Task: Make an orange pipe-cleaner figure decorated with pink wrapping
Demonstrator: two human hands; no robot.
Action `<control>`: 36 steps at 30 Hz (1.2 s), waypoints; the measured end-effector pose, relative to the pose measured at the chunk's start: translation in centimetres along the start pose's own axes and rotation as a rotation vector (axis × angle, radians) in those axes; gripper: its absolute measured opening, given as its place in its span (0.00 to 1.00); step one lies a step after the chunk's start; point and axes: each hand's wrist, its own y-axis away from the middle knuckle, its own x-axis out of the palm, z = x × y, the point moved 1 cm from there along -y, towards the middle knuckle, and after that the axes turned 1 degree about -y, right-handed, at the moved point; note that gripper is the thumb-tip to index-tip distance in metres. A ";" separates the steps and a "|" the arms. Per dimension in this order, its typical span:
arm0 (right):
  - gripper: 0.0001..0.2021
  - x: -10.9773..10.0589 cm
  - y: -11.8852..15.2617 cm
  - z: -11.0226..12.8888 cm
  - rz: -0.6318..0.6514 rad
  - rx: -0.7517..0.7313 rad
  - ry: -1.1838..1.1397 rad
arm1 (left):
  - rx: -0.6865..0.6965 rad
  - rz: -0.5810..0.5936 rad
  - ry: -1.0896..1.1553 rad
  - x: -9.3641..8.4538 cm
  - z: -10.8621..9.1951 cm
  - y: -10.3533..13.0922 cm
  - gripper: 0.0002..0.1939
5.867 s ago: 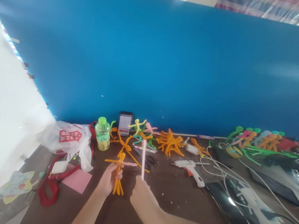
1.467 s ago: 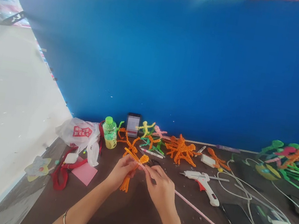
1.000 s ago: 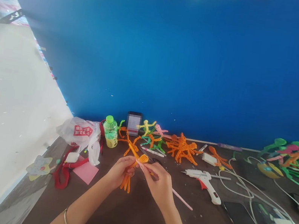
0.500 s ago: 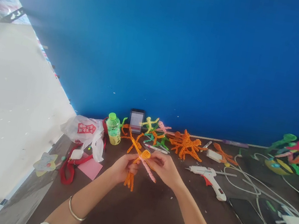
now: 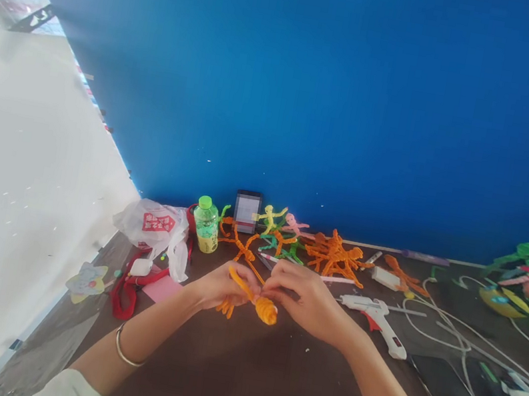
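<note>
In the left fingers [image 5: 234,294] sat the pipe-cleaner figure [image 5: 266,311], its bulb end just before the right fingers [image 5: 283,282], and a stem [image 5: 339,280] poked out behind them, to their right! Straight behind the fingers, small figures [image 5: 270,218] lined the far side of the tabletop [image 5: 233,382], a panel [image 5: 282,93] rising beyond. Off to the left stood the bottle [image 5: 206,232], the plastic bag [image 5: 151,223] left of that; nearer came the paper [image 5: 162,290], then the lanyard [image 5: 122,301], then the star ornament [image 5: 86,283], furthest left! Behind and right lay a heap [image 5: 333,253]; further right, the glue gun [image 5: 380,312], and the cable [image 5: 464,356] beyond!
</note>
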 end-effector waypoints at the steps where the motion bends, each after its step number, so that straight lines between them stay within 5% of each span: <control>1: 0.12 -0.2 0.0 0.3 0.001 -0.029 0.061 | 0.034 0.002 -0.081 0.1 -0.5 0.3 0.08; 9: 0.15 -0.3 0.3 1.9 -0.068 -0.144 0.399 | 0.377 -0.098 -0.778 1.6 -2.9 2.8 0.10; 17: 0.08 0.8 0.8 2.9 -0.115 0.034 0.250 | 0.920 -0.187 -1.566 0.8 -1.1 3.8 0.08; 23: 0.09 1.5 1.2 2.4 -0.155 -0.055 0.208 | 1.039 -0.294 -1.661 0.7 -1.2 4.1 0.06; 36: 0.11 1.0 1.1 2.9 -0.134 -0.337 0.607 | 1.034 -0.260 -1.583 0.6 -1.3 4.2 0.06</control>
